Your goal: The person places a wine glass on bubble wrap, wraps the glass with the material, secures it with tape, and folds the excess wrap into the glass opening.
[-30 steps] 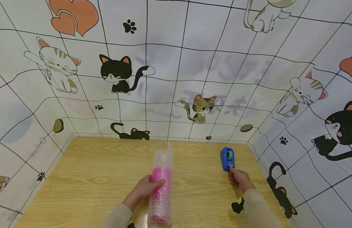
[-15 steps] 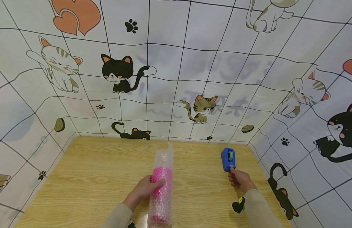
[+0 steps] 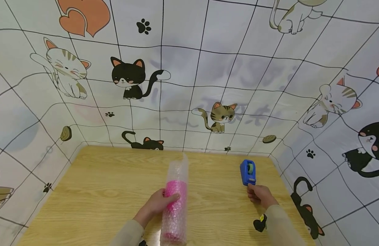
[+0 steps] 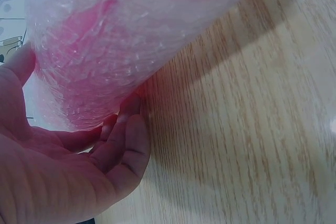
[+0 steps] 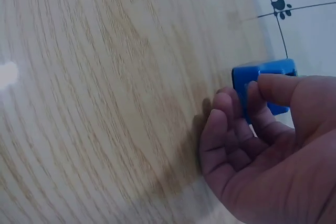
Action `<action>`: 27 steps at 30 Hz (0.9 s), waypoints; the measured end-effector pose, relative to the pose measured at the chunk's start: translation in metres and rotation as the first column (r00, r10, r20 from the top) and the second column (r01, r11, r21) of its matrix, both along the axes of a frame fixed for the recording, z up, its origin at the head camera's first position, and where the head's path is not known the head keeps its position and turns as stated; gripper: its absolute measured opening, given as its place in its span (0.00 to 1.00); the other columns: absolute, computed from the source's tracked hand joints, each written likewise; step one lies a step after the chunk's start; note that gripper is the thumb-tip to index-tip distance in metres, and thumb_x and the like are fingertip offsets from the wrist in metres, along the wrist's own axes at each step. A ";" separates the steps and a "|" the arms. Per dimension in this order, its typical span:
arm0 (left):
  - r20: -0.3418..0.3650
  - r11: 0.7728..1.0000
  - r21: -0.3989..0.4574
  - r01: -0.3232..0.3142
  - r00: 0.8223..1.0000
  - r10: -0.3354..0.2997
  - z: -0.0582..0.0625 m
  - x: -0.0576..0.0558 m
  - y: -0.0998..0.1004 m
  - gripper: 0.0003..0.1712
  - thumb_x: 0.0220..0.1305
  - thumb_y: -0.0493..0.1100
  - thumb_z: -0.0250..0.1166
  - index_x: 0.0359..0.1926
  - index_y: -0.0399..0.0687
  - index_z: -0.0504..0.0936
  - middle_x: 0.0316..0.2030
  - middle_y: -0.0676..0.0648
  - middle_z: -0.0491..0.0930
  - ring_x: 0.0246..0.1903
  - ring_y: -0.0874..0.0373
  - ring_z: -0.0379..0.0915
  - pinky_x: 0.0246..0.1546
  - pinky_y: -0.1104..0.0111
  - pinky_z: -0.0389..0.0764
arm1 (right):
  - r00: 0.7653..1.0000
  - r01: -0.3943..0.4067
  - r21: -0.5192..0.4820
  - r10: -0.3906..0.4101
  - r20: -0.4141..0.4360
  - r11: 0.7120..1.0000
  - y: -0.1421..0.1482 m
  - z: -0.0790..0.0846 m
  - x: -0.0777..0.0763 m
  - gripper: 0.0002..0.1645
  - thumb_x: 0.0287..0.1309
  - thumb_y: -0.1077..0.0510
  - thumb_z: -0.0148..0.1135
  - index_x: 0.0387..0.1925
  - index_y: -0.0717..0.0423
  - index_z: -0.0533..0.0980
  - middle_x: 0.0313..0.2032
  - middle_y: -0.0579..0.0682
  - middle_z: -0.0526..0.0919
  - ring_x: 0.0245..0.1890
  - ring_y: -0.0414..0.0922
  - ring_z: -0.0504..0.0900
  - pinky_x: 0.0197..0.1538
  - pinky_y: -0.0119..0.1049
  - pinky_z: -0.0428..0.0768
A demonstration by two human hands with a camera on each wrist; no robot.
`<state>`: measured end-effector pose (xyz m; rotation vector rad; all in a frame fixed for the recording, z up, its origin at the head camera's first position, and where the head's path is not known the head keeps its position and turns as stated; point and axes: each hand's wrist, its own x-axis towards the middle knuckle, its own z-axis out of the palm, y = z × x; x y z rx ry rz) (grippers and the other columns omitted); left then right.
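Note:
A pink cylinder wrapped in clear bubble wrap (image 3: 176,213) lies lengthwise on the table, its loose wrap end standing out at the far end. My left hand (image 3: 155,206) holds it from the left, thumb over the top; the left wrist view shows the curled fingers (image 4: 137,145) against its underside. To the right stands a blue tape dispenser (image 3: 247,171) with a small roll of tape (image 3: 250,168) in it. My right hand (image 3: 261,195) is at the dispenser's near end, thumb and index finger pinched together on the tape's end; the strip itself is barely visible.
The wooden table (image 3: 115,184) runs back to a white cloth wall (image 3: 177,78) with black grid lines and cartoon cats. Similar cloth sides rise at the left and right table edges. Bare wood lies between the wrapped cylinder and the dispenser.
My right hand has drawn slightly back from the dispenser's near end, uncovering more of its front. The whole head view has shifted a little. My left hand keeps its hold on the wrapped cylinder.

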<state>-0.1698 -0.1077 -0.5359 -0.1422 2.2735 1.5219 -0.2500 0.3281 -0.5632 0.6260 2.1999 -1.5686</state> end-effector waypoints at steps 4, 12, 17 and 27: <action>0.002 1.000 0.001 0.002 1.000 -0.002 0.001 0.000 0.000 0.53 0.59 0.66 0.64 0.65 0.24 0.62 0.53 0.32 0.76 0.48 0.46 0.78 0.49 0.50 0.81 | 0.997 -0.071 0.034 0.071 0.003 0.997 -0.010 0.008 0.002 0.18 0.69 0.50 0.53 0.33 0.62 0.71 0.22 0.45 0.72 0.23 0.40 0.71 0.30 0.33 0.74; -0.024 1.000 0.017 0.008 1.000 -0.007 0.000 0.002 0.001 0.52 0.60 0.64 0.64 0.64 0.22 0.62 0.53 0.30 0.76 0.47 0.46 0.78 0.49 0.52 0.82 | 0.966 -0.237 0.076 0.243 -0.088 0.969 -0.034 0.018 0.003 0.16 0.70 0.52 0.53 0.30 0.59 0.72 0.20 0.43 0.66 0.21 0.40 0.65 0.29 0.33 0.69; -0.018 1.000 0.015 0.005 1.000 -0.005 0.000 0.002 0.001 0.53 0.60 0.65 0.63 0.65 0.23 0.62 0.53 0.30 0.76 0.48 0.44 0.78 0.50 0.51 0.81 | 0.949 -0.276 0.107 0.288 -0.127 0.955 -0.046 0.024 0.005 0.16 0.70 0.51 0.54 0.37 0.63 0.73 0.22 0.43 0.67 0.22 0.40 0.64 0.29 0.34 0.70; -0.019 1.000 0.007 0.000 1.000 0.000 0.002 0.003 0.002 0.52 0.60 0.65 0.63 0.65 0.23 0.62 0.54 0.29 0.75 0.49 0.43 0.77 0.51 0.50 0.80 | 0.914 -0.339 0.195 0.371 -0.163 0.920 -0.071 0.027 0.006 0.12 0.69 0.54 0.55 0.41 0.61 0.74 0.28 0.47 0.71 0.24 0.42 0.66 0.27 0.35 0.69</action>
